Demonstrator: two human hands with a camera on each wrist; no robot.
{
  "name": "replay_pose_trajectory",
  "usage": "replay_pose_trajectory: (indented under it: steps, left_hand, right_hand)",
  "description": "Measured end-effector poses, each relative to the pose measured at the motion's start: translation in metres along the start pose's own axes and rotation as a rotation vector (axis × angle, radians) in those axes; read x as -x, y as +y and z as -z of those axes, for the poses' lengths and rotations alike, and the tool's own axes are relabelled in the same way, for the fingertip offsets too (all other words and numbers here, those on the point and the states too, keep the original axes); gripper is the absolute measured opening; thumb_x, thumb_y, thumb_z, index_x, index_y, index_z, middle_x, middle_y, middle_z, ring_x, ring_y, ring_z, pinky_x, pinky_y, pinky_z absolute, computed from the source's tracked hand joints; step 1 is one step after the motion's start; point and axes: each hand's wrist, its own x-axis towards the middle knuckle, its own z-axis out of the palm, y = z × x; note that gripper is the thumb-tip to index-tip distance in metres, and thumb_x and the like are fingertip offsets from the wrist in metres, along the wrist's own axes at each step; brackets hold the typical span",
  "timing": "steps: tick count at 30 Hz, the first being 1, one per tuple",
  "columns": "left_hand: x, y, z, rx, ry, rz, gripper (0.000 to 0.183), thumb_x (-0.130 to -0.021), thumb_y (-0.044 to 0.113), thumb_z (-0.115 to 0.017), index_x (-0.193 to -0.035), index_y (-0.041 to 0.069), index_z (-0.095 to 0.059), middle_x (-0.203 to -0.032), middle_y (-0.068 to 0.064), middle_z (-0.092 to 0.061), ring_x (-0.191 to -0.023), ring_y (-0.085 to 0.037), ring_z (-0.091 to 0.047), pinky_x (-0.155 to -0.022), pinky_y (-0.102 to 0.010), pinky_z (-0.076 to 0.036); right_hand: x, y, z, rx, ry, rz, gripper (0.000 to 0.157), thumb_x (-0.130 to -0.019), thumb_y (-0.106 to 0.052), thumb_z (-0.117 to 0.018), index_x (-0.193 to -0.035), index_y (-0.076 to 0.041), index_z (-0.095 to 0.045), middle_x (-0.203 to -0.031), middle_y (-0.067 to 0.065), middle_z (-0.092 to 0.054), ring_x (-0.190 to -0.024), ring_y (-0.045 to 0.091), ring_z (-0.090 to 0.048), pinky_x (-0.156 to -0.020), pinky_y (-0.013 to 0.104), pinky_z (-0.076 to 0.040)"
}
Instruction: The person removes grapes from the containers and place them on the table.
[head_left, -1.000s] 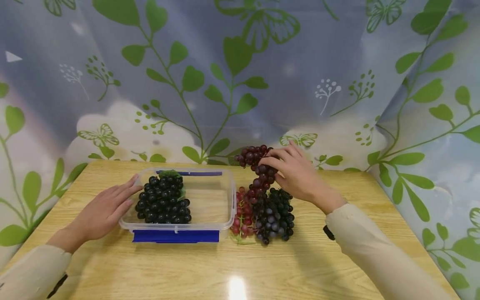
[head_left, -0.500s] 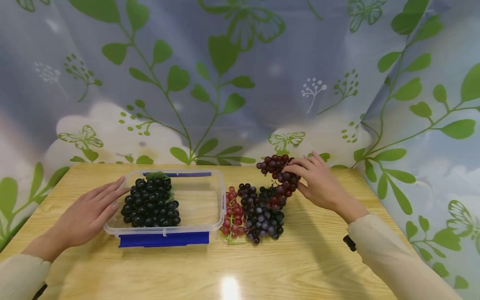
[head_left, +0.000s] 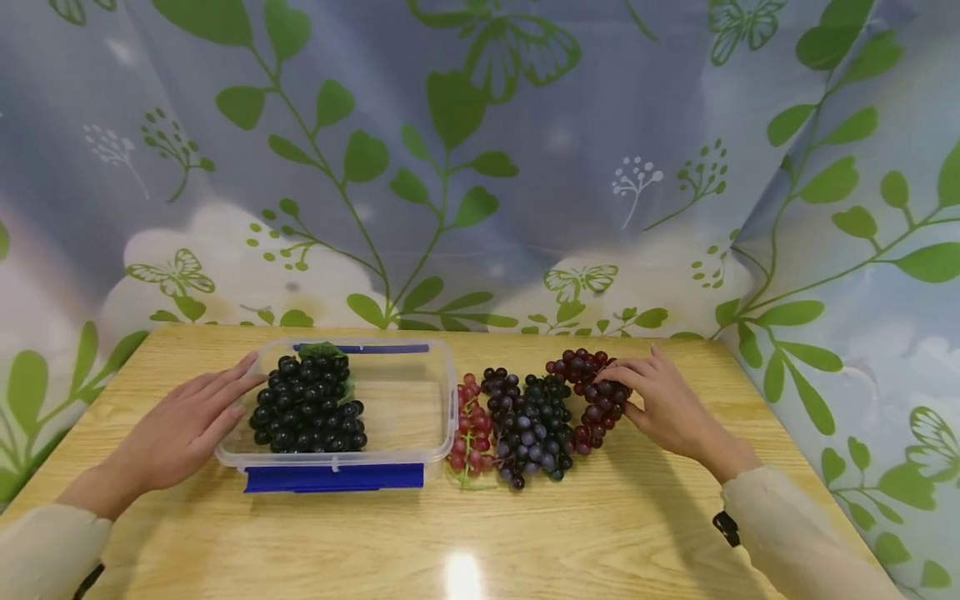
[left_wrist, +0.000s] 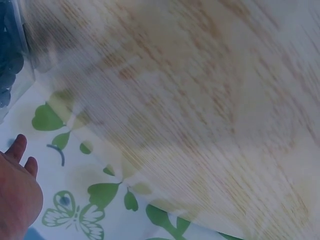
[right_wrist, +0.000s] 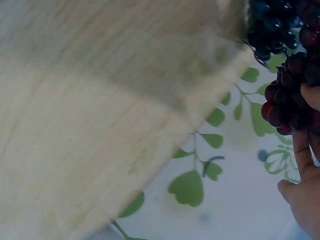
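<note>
My right hand (head_left: 667,408) pinches a bunch of dark red grapes (head_left: 600,408) at the right end of a row of bunches. The bunch hangs low at the table, its lower grapes beside a purple-black bunch (head_left: 528,437); in the right wrist view, fingers and thumb are on the grapes (right_wrist: 286,102). My left hand (head_left: 176,429) lies with extended fingers at the left rim of a clear plastic container (head_left: 405,408). Inside the container's left half rests a bunch of black grapes (head_left: 307,412) with a green leaf. The left wrist view catches only part of the left hand (left_wrist: 19,195).
Between the container and the purple-black bunch lies a bunch of light red grapes (head_left: 471,433) with green stems. A blue latch flap (head_left: 333,478) sticks out from the container's front. Behind the wooden table (head_left: 360,550) hangs a leaf-and-butterfly printed cloth (head_left: 570,183).
My right hand has carried the dark red grapes rightward from above the other bunches and lowered them to their right side. The left hand has stayed at the container's rim; the head view has shifted slightly.
</note>
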Motion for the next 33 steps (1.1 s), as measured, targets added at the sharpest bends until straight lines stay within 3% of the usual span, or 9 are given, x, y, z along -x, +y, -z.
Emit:
replay_pose_trajectory:
  steps: [11,18,23,29,33]
  left_hand:
    - [0.0,0.0,-0.002,0.01,0.006,-0.001,0.048,-0.098,0.012,-0.051,-0.145,0.008,-0.043,-0.156,-0.007,-0.024,-0.127,-0.037,-0.04,-0.104,-0.045,-0.028]
    - [0.002,0.0,-0.003,0.013,0.004,0.003,0.047,-0.098,0.011,-0.051,-0.144,0.008,-0.043,-0.155,-0.008,-0.025,-0.127,-0.037,-0.04,-0.105,-0.044,-0.028]
    - [0.0,0.0,-0.003,0.027,0.004,0.005,0.047,-0.098,0.012,-0.051,-0.144,0.008,-0.044,-0.155,-0.007,-0.025,-0.127,-0.036,-0.04,-0.1,-0.049,-0.031]
    - [-0.002,-0.001,-0.004,0.025,0.004,0.006,0.048,-0.098,0.011,-0.052,-0.144,0.008,-0.043,-0.156,-0.008,-0.025,-0.128,-0.036,-0.04,-0.099,-0.049,-0.031]
    - [-0.001,-0.002,-0.004,0.02,0.004,0.009,0.047,-0.098,0.011,-0.051,-0.144,0.008,-0.043,-0.156,-0.007,-0.024,-0.128,-0.036,-0.04,-0.1,-0.049,-0.031]
  right_hand:
    - [0.012,0.004,-0.018,0.011,-0.067,-0.027,0.053,-0.07,0.014,-0.075,-0.115,-0.013,-0.063,-0.115,0.014,-0.062,-0.104,0.037,-0.055,-0.099,0.071,-0.021]
    - [0.015,0.007,-0.02,-0.041,-0.152,-0.035,0.048,-0.073,0.012,-0.074,-0.11,-0.017,-0.065,-0.115,0.006,-0.063,-0.11,0.032,-0.055,-0.103,0.068,-0.014]
    - [0.014,0.012,-0.021,-0.06,-0.168,-0.041,0.048,-0.072,0.013,-0.073,-0.108,-0.019,-0.065,-0.117,0.006,-0.063,-0.111,0.031,-0.055,-0.103,0.069,-0.013]
    - [0.008,0.006,-0.024,-0.049,-0.211,-0.023,0.052,-0.073,0.009,-0.076,-0.115,-0.021,-0.068,-0.12,0.008,-0.062,-0.113,0.031,-0.054,-0.103,0.069,-0.012]
    - [0.007,0.0,-0.028,0.02,-0.257,-0.011,0.056,-0.074,0.006,-0.078,-0.122,-0.022,-0.067,-0.122,0.009,-0.06,-0.113,0.032,-0.053,-0.103,0.068,-0.013]
